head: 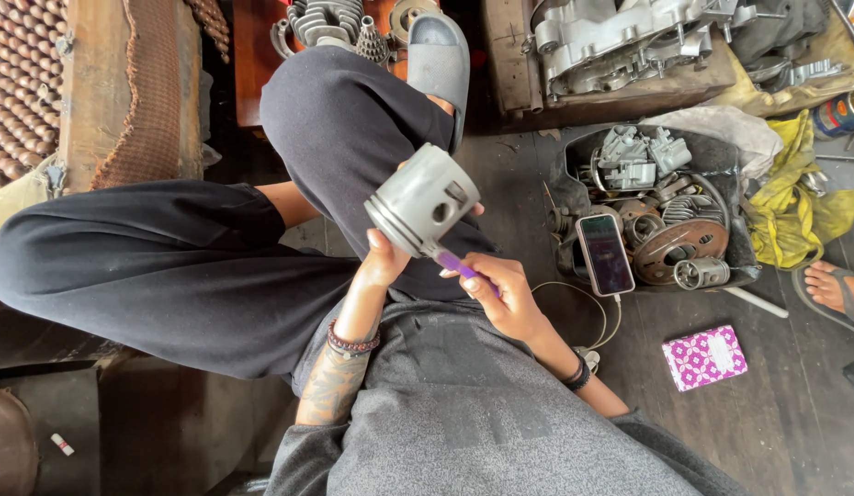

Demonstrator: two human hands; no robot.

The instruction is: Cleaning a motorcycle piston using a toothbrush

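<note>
A grey metal piston (423, 198) with ring grooves and a side pin hole is held up over my lap. My left hand (383, 259) grips it from below, thumb against its grooved end. My right hand (502, 290) holds a purple-handled tool (463, 269) whose tip reaches under the piston's lower edge. I sit with one leg crossed, dark trousers (344, 129) under the piston.
A black tub (574, 156) of engine parts sits to the right, a lit phone (604, 253) propped on it with a cable. A pink patterned box (704, 356) lies on the wooden floor. An engine casing (620, 37) rests on a bench. Another person's sandalled foot (836, 287) shows at right.
</note>
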